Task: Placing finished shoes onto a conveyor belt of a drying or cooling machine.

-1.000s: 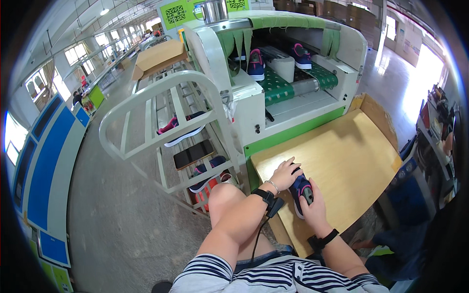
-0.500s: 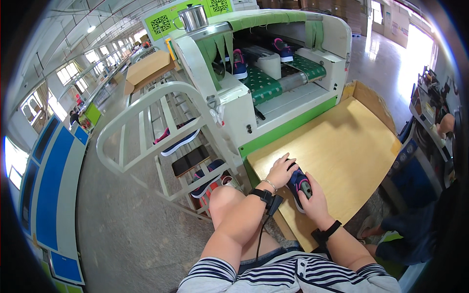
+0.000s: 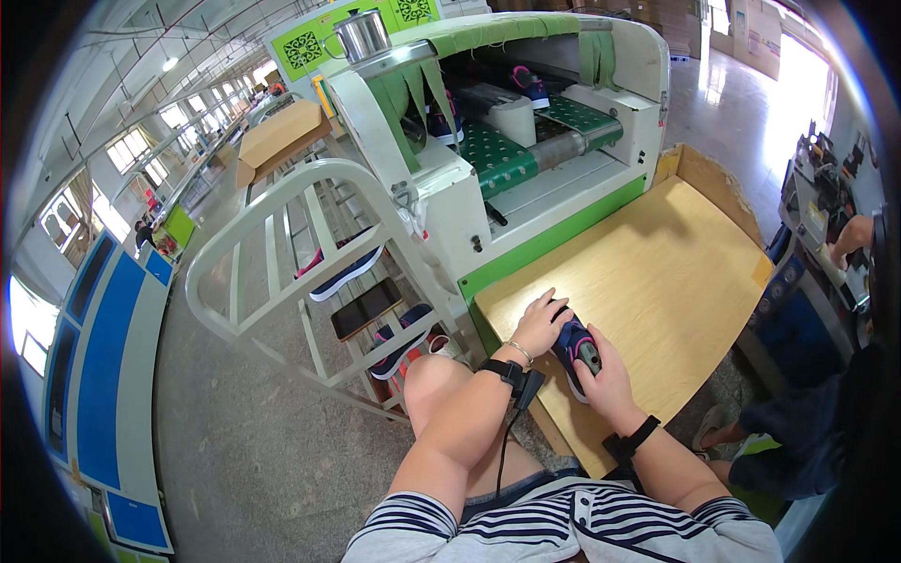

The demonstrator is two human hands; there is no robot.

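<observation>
Both my hands hold a dark navy sneaker (image 3: 564, 343) with pink trim over the near left part of the wooden tabletop (image 3: 666, 291). A grey-green shoe last (image 3: 589, 356) fills its opening. My left hand (image 3: 541, 325) closes over the toe end, fingers curled on its upper side. Around the heel end, my right hand (image 3: 612, 380) is wrapped from the right, with the thumb near the last. The sole is mostly hidden; a pale strip shows on the left side.
A white conveyor machine (image 3: 554, 239) stands ahead, its green belt (image 3: 496, 161) carrying dark sneakers. On my left, a metal rack (image 3: 272, 298) holds a phone (image 3: 367, 309) and more sneakers (image 3: 399, 340). A steel pot (image 3: 363, 36) sits atop the machine. Another person's arm (image 3: 852, 240) shows at far right.
The sneakers on the belt have moved farther into the machine. My hands keep the same hold on the sneaker, and the view has shifted slightly.
</observation>
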